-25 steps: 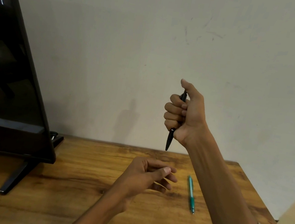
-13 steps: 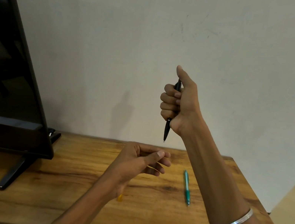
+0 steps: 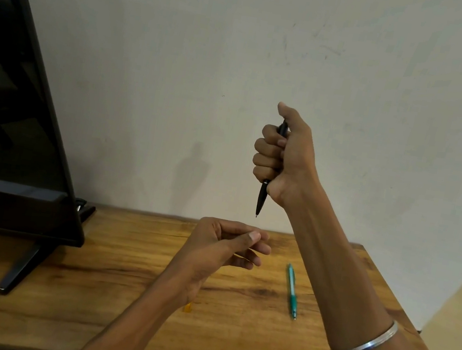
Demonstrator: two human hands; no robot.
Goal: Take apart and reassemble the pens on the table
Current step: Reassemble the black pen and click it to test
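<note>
Black pen (image 3: pixel 262 198): slim, dark barrel with a thin silver ring at mid-length and a fine metal tip; held upright, tip down, above the table and in front of the wall (image 3: pixel 273 59). Upper part hidden in the fist.

Right hand (image 3: pixel 283 156): raised, fingers curled tight round the black pen, thumb up over its top end. Silver bangle (image 3: pixel 366 344) on the forearm.

Left hand (image 3: pixel 221 243): below the pen tip, above the table, fingers loosely curled with thumb laid toward the forefinger; nothing seen in its grasp.

Teal pen (image 3: pixel 292 290): slender, green-blue, lying flat on the wooden table (image 3: pixel 82 287), right of the left hand, tip toward the near edge, touched by neither hand.

Small yellow item (image 3: pixel 188 307): on the table, mostly hidden under the left wrist; kind not discernible.

Black monitor (image 3: pixel 15 139): on stand, far left of table.
</note>
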